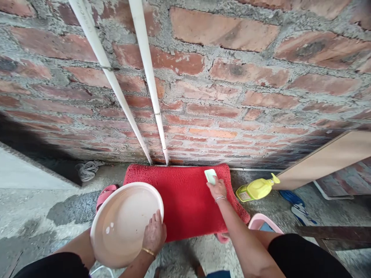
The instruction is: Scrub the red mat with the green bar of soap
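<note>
Lower left, the left hand (155, 233) pinched a big bowl (114, 253) by its rim. Near the middle, the right hand (218, 189) had fingers pinching a green block (209, 175) over a red mat (189, 210).

No text can be read with certainty. Printed capitals run along the upper part of the white pipe (108, 71), the leftmost of two rising behind the red mat (188, 210), but they are too faint to make out. The yellow bottle (259, 189), right of the mat, bears a label (245, 195) with print too small to decipher.
</note>
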Tool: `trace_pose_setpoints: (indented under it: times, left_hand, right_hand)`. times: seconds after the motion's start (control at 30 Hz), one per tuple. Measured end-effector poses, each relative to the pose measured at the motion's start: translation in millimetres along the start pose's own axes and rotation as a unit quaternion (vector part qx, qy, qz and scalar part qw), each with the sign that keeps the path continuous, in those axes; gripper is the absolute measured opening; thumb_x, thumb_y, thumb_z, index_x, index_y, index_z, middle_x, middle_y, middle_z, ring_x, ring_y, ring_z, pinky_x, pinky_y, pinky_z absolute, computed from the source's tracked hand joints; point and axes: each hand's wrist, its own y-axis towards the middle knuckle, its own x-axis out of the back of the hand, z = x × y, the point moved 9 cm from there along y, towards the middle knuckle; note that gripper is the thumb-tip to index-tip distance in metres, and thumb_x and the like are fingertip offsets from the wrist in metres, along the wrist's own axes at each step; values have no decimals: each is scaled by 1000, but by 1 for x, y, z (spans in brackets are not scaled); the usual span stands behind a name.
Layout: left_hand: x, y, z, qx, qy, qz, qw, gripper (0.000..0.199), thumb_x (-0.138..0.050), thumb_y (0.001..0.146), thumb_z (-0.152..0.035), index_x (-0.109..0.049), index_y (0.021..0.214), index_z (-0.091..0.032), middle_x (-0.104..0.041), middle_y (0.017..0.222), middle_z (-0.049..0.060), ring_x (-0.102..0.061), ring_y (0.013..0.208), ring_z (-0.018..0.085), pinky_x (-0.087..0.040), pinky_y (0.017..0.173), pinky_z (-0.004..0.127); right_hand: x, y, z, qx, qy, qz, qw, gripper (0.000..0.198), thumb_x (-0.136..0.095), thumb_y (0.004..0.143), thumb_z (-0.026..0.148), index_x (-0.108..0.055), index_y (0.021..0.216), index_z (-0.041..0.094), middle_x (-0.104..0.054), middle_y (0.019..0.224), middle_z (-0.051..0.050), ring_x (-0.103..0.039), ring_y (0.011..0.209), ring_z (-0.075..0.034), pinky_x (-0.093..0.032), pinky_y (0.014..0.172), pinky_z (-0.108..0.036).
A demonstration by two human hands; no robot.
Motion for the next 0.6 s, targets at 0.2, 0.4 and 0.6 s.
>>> trace_pose_setpoints:
  times: [0.2,0.4,0.6]
  left_hand:
    - [1,1,-1,0,-6,8,1000,47,-35,83,-18,-39,129,-7,-55,115,16,-54,104,22,-42,83,32]
    - [0,2,-1,7,-7,11,1000,47,-35,83,-18,-39,129,-7,-55,116,17,-54,104,23,-42,83,33]
    - [2,1,-3,-1,-5,10,1000,48,-35,83,-18,-38,129,-4,-56,113,17,-55,102,23,-43,82,33]
  right_hand:
    - [-15,-11,32,170,-92,61,979,58,-61,74,41,-46,130,37,-48,117,-5,-48,104,-23,-33,89,-33]
    - [35,10,-103,-113,-41,52,991,60,-56,75,44,-46,132,30,-50,115,-10,-53,103,-26,-37,87,-37]
    - [26,0,-95,-110,24,8,994,62,-53,77,53,-47,131,24,-51,113,-11,-53,102,-26,-39,88,-38]
